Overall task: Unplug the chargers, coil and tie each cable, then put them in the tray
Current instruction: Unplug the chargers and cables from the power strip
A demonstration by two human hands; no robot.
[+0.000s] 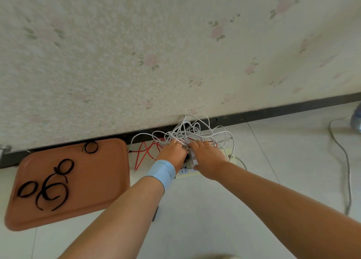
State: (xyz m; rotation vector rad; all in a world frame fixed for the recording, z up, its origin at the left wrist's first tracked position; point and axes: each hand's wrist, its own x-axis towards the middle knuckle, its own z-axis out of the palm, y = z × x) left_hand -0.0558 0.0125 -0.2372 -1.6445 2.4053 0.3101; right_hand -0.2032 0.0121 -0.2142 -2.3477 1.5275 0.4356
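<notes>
Floor (214,210) by wall (175,44): left hand (173,151), right hand (207,157) sunk in cables (195,133) just ahead, grip untellable; tray (101,180) leftward, nearer left.

Left hand (172,151), right hand (208,157) among cables (203,134)

I face a wall (175,44) papered pale with faint pink flowers, and a dark baseboard (283,112) runs along its foot. The floor (214,200) is light tile. On my right a grey cord (347,171) snakes across it, near a blurred bluish thing (356,120).
</notes>
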